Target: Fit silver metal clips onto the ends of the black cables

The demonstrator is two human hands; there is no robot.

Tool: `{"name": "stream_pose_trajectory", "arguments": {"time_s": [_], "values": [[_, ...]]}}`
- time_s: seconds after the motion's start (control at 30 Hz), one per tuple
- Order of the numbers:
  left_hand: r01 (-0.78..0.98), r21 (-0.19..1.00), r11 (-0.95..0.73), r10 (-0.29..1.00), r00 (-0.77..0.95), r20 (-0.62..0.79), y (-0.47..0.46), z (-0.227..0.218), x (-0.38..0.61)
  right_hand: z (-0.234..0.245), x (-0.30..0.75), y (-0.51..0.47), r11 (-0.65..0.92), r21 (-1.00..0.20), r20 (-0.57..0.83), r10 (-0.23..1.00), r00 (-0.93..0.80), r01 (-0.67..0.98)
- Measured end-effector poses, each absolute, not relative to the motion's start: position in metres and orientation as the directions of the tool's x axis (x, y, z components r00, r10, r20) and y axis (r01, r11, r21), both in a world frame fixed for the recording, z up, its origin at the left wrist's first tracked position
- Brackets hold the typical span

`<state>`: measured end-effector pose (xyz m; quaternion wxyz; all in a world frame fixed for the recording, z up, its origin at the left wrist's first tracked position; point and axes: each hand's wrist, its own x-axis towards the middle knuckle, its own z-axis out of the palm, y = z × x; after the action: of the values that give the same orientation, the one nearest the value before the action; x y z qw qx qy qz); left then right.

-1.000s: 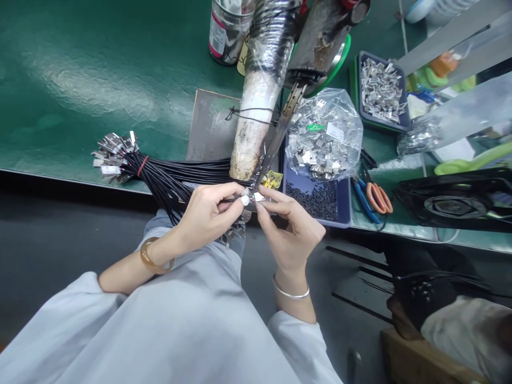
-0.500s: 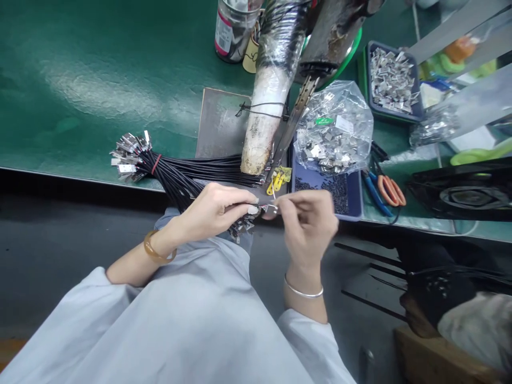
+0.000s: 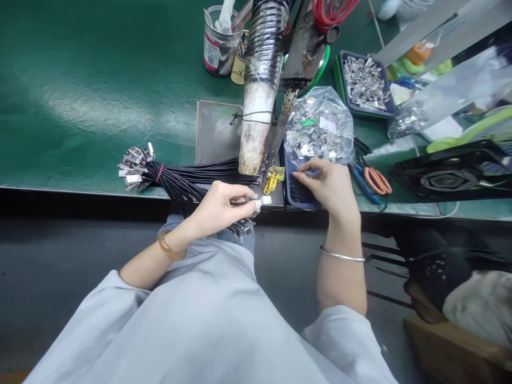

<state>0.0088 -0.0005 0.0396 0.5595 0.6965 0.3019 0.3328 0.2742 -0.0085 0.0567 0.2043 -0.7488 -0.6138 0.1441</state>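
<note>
My left hand [image 3: 224, 205] is closed in a pinch on the end of a black cable with a small metal connector [image 3: 265, 200] at its tip, held just off the bench edge. The cable belongs to a bundle of black cables [image 3: 188, 178] tied with a red band, their metal ends fanned out at the left [image 3: 134, 166]. My right hand [image 3: 328, 186] reaches over a blue tray [image 3: 288, 188] of small dark parts, fingers pinched near the tray's far edge; what they hold is too small to name. A clear bag of metal shells [image 3: 320, 133] lies on the tray's far end.
A plastic-wrapped pipe [image 3: 258, 96] and a metal tool arm [image 3: 294, 64] hang over a grey plate [image 3: 214, 130]. Orange-handled scissors [image 3: 374, 181], a second tray of metal shells [image 3: 364, 82], a jar [image 3: 218, 40] and a black fan [image 3: 452, 178] stand on the green bench [image 3: 80, 80].
My right hand let go of the connector at the cable tip and moved right and away to the blue tray. My left hand kept its pinch on the cable.
</note>
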Motion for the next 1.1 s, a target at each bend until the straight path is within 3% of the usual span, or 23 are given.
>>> {"name": "stream_pose_trajectory", "arguments": {"time_s": [0.13, 0.23, 0.33, 0.47, 0.57, 0.67, 0.77, 1.1], "values": [[0.045, 0.989, -0.143, 0.790, 0.607, 0.087, -0.003, 0.040, 0.010, 0.063, 0.277, 0.001, -0.160, -0.533, -0.119, 0.986, 0.113, 0.831], [0.044, 0.988, -0.150, 0.799, 0.593, 0.095, -0.002, 0.041, 0.010, 0.063, 0.274, -0.006, -0.177, -0.536, -0.108, 0.984, 0.140, 0.825], [0.049, 0.982, -0.181, 0.810, 0.574, 0.120, 0.000, 0.040, 0.012, 0.059, 0.269, -0.020, -0.186, -0.585, 0.096, 0.951, 0.295, 0.789], [0.067, 0.981, -0.184, 0.829, 0.546, 0.118, -0.001, 0.038, 0.013, 0.058, 0.254, -0.042, -0.086, -0.712, 0.413, 0.752, 0.514, 0.697], [0.076, 0.976, -0.206, 0.847, 0.514, 0.139, -0.003, 0.038, 0.015, 0.057, 0.233, -0.058, 0.020, -0.810, 0.446, 0.669, 0.594, 0.586], [0.077, 0.964, -0.253, 0.856, 0.481, 0.186, -0.004, 0.038, 0.016, 0.050, 0.204, -0.069, 0.059, -0.887, 0.329, 0.776, 0.538, 0.458], [0.094, 0.955, -0.282, 0.860, 0.466, 0.208, -0.005, 0.038, 0.017, 0.041, 0.178, -0.073, 0.047, -0.899, 0.261, 0.856, 0.446, 0.436], [0.150, 0.934, -0.324, 0.863, 0.452, 0.226, -0.009, 0.037, 0.019, 0.038, 0.165, -0.069, 0.108, -0.811, 0.309, 0.914, 0.264, 0.574]]}}
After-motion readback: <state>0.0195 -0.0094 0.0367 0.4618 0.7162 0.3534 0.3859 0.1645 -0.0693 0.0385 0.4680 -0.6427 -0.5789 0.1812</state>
